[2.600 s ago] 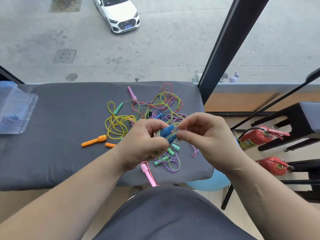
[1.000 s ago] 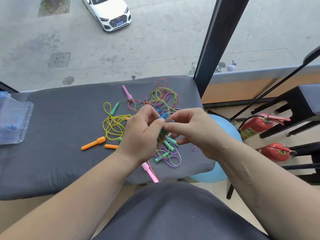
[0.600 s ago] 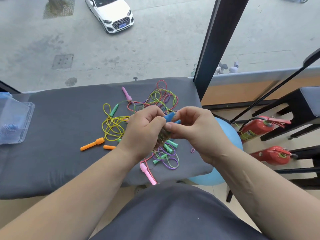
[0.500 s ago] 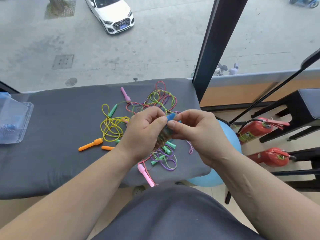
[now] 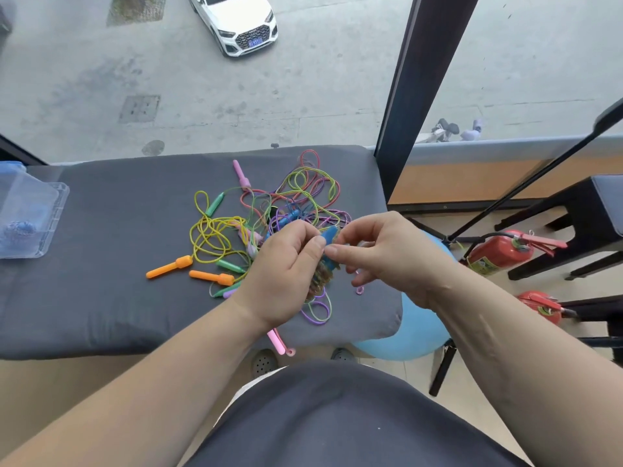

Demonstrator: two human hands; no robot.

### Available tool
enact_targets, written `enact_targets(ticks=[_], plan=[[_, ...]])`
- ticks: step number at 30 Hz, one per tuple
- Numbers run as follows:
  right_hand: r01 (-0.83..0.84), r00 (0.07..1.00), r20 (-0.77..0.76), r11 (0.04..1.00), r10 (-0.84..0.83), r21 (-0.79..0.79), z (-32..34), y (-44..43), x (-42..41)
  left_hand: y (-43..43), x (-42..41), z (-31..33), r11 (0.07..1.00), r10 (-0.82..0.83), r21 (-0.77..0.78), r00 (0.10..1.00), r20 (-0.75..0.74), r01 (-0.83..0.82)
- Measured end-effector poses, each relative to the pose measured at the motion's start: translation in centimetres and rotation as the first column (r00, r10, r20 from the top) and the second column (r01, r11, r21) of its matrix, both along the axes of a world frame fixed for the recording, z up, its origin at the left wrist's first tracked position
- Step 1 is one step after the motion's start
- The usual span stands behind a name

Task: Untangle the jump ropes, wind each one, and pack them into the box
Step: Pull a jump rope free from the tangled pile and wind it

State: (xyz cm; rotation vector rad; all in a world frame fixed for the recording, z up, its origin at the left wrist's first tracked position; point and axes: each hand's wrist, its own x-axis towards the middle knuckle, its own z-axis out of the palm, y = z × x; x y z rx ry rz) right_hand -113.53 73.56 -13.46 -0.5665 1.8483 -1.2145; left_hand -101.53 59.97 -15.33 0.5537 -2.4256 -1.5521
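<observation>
**Blue-handled rope held in both hands above a tangle on a grey cushion**

A person sits at the cushion, which is set against a window, with both bare hands raised over its near right part. The left hand has its fingers curled round the blue-handled rope, a tightly wound bundle of mixed-colour cord. A blue handle tip pokes out at the top, and the thumb presses on the bundle's side. The right hand meets it from the other side. Its thumb and forefinger close in a pinch on the same bundle just below the handle tip, and the other fingers curl loosely beneath; whether they touch any cord cannot be told.

Under and beyond the hands lies the tangle of jump ropes, green, pink and purple cords looped over one another. A yellow rope spreads from its left side. Near it lie two orange handles side by side and a green handle. A pink handle points toward the window, and a second pink handle hangs over the cushion's near edge. A purple loop lies just below the held bundle.

The clear plastic box sits at the cushion's far left, well apart from the tangle, with a small blue coil inside it.

A dark window post rises behind the cushion. A white car stands on the pavement outside. Two red fire extinguishers and a blue ball rest on the floor to the right.
</observation>
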Motion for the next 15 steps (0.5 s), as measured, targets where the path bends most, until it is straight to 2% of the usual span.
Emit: enact_targets(ticks=[3, 8, 12, 15], plan=[[-0.058, 0.998, 0.013, 0.998, 0.058, -0.010, 0.3, 0.1, -0.6, 0.6, -0.3, 0.0, 0.999, 0.019, 0.033, 1.000, 0.015, -0.019], [-0.080, 0.996, 0.038, 0.997, 0.080, 0.000, -0.1, 0.5, -1.0, 1.6, -0.5, 0.0, 0.972, 0.054, 0.228, 0.998, 0.032, -0.060], [0.106, 0.987, 0.134, 0.981, -0.085, -0.162, -0.7, 0.2, 0.1, 1.8, -1.2, 0.8, 0.907, 0.149, 0.397, 0.989, 0.012, -0.141], [0.203, 0.979, 0.040, 0.958, -0.199, -0.201, -0.7, -0.3, 0.3, 1.7, -1.3, 1.1, 0.874, 0.164, 0.457, 0.985, 0.045, -0.166]])
